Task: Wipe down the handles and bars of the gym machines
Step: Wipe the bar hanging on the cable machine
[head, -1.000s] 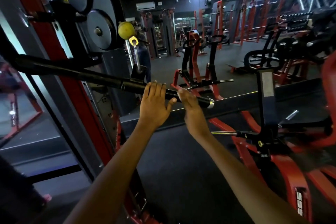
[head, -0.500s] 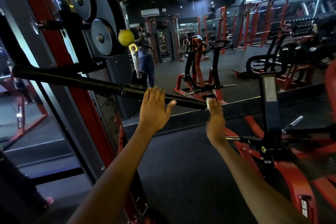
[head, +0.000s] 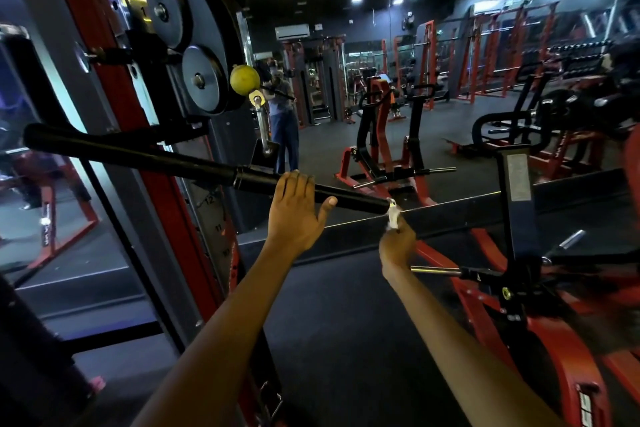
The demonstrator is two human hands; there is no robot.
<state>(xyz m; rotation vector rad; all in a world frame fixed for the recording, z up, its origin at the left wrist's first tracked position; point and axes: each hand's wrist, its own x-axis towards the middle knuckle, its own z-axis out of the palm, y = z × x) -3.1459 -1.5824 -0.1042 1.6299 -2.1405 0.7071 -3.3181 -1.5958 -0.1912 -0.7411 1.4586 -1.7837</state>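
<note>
A: Right hand (head: 396, 246), nearest: fingers curled around a white cloth (head: 393, 215), bunched and poking up out of the fist. Placed just below and right of the bar (head: 207, 163) tip; cloth touching or almost touching the tip, contact not resolvable.

B: Left hand (head: 298, 208)?

A: Farther in, left of the right hand. Fingers hooked together over the top of the bar, thumb spread under it to the right. Gripping the right-hand sleeve, steadying.

B: Bar axis?

A: Long axis from far left, slightly higher, down to near right. Free end at the right, beside the cloth. Hung at mid-length from a metal link (head: 261, 125) under a yellow ball (head: 245, 79).

B: Next move, as a judgement?

A: Probably a wipe leftward along the axis, from the tip toward the left hand. Right hand nearer the tip; left hand blocking the stretch beneath it, so likely to need shifting.

B: Containers?

A: None visible. Beyond the bar: pulleys (head: 187, 45) on a red upright (head: 86, 45), then a mirror reflecting the gym.
</note>
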